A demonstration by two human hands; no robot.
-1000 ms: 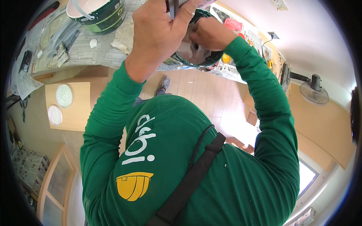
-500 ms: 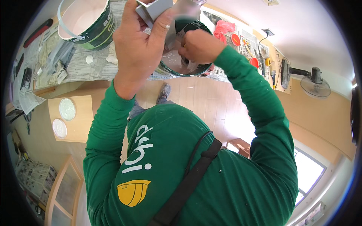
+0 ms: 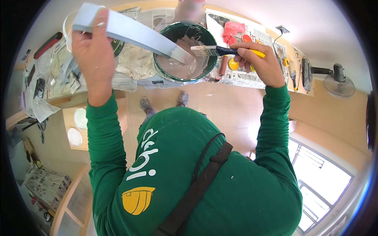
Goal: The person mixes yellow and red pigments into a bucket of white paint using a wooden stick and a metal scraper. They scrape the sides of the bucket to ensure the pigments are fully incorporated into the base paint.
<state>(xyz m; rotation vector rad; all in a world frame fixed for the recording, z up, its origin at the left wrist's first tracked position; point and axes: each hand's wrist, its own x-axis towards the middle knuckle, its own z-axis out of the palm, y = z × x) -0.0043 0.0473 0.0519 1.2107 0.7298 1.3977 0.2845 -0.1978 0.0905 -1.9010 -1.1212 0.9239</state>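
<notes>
My left hand (image 3: 94, 59) is closed round a long pale grey box-shaped bar (image 3: 130, 30). The bar slopes down to the right, its lower end over or in the pinkish-grey paint (image 3: 193, 67) inside a dark green bucket (image 3: 159, 67); whether it touches the paint I cannot tell. In my right hand (image 3: 264, 63) is a paintbrush (image 3: 222, 51) with a dark blue and yellow handle. Its bristles point left, above the bucket's right side and close to the bar's lower end.
Newspaper (image 3: 145, 82) covers the bench. A second green bucket (image 3: 117, 47) is mostly hidden behind the bar and my left hand. On the right lie a red plastic bag (image 3: 233, 30), a yellow lid (image 3: 233, 64) and another brush (image 3: 292, 69). A fan (image 3: 334, 78) stands beyond.
My right hand has come out of the bucket and moved right with the paintbrush. My left hand has moved left, and the bar now lies slanting across the bucket.
</notes>
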